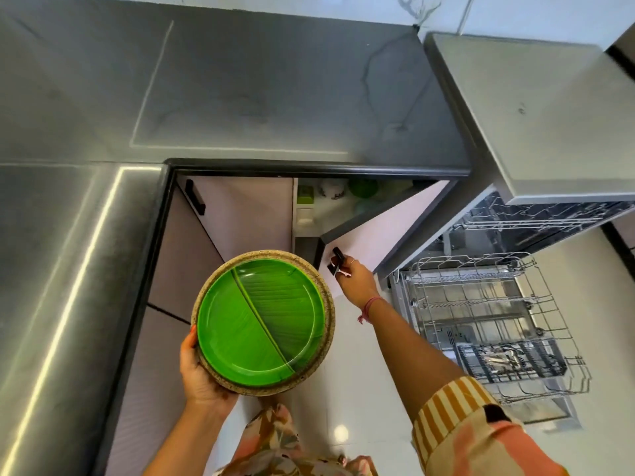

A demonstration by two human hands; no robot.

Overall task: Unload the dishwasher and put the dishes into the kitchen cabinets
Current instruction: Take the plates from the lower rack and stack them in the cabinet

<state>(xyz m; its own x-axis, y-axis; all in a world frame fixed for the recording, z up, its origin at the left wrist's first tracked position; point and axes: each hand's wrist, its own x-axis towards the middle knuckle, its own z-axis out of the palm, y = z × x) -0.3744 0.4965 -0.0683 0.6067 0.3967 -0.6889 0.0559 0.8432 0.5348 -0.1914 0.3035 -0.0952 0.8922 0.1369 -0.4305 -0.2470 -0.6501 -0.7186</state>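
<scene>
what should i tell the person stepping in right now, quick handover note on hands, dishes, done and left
Left hand grips a stack from below: a green leaf-pattern plate on a speckled beige plate.
Right hand holds the black handle of the cabinet door, which is partly open; green items show on the shelf inside.
Done: lower dishwasher rack is pulled out, and its plate slots are bare.
Left: open the door fully, shelve the stack, then empty the cutlery basket. The upper rack is too hidden to judge.

home kitchen | dark countertop | base cabinet door ajar w/ dishes inside | dishwasher rack pulled out | tiled floor
</scene>
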